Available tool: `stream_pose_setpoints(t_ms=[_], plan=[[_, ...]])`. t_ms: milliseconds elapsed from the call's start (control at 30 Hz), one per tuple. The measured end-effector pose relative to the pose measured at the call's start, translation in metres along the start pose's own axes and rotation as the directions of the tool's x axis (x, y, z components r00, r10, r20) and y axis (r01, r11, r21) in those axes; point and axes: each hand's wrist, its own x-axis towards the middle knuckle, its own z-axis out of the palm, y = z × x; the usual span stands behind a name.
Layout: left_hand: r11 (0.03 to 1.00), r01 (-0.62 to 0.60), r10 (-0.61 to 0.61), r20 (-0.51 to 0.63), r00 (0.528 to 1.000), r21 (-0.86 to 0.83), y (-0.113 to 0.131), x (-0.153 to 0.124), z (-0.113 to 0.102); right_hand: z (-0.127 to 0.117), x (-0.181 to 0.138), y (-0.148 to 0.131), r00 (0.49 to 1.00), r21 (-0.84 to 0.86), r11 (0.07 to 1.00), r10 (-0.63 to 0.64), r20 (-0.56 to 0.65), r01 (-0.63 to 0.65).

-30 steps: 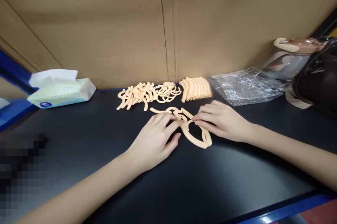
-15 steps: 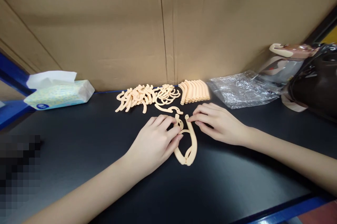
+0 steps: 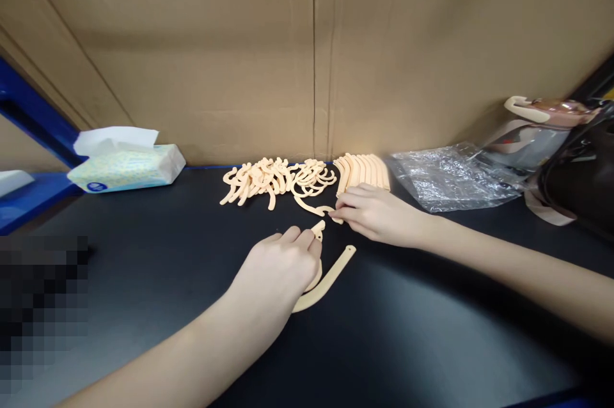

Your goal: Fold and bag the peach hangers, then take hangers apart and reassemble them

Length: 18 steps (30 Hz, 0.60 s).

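Observation:
My left hand (image 3: 283,270) is closed around a partly joined beige plastic folding hanger (image 3: 330,280), just above the black tabletop. One curved arm with a hole at its end sticks out to the right; much of the rest is hidden under my fingers. My right hand (image 3: 371,213) is closed, its fingertips pinching a small beige curved piece (image 3: 338,220) lying in front of the piles. Touching or close beside that piece is a longer curved beige part (image 3: 306,204).
Along the cardboard wall (image 3: 230,62) lie a heap of curved beige parts (image 3: 259,178), a pile of thin hooks (image 3: 314,172) and a neat row of arms (image 3: 362,171). A tissue pack (image 3: 129,168) stands left. Clear plastic wrap (image 3: 451,178) and a dark bag (image 3: 585,178) are right.
My right hand has left the hanger's right arm and moved to the small curved piece beyond it. The hanger has turned clockwise in my left hand, and the view has shifted slightly.

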Motion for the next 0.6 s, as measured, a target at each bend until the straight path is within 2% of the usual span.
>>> stream_pose_setpoints(t_ms=[300,500,600], plan=[[0.992,-0.123,0.123,-0.013,0.992,-0.028,-0.026,0.006,0.004,-0.017,-0.029,-0.032,0.997,0.11,0.991,0.073,-0.005,-0.072],[0.997,-0.074,0.076,0.082,0.994,-0.029,-0.036,0.006,0.003,-0.013,-0.036,-0.04,0.99,0.078,0.988,0.138,-0.016,-0.136],[0.996,-0.032,0.033,0.018,0.999,-0.081,-0.033,0.003,0.004,-0.013,-0.038,-0.041,0.989,0.053,0.988,0.146,-0.025,-0.144]])
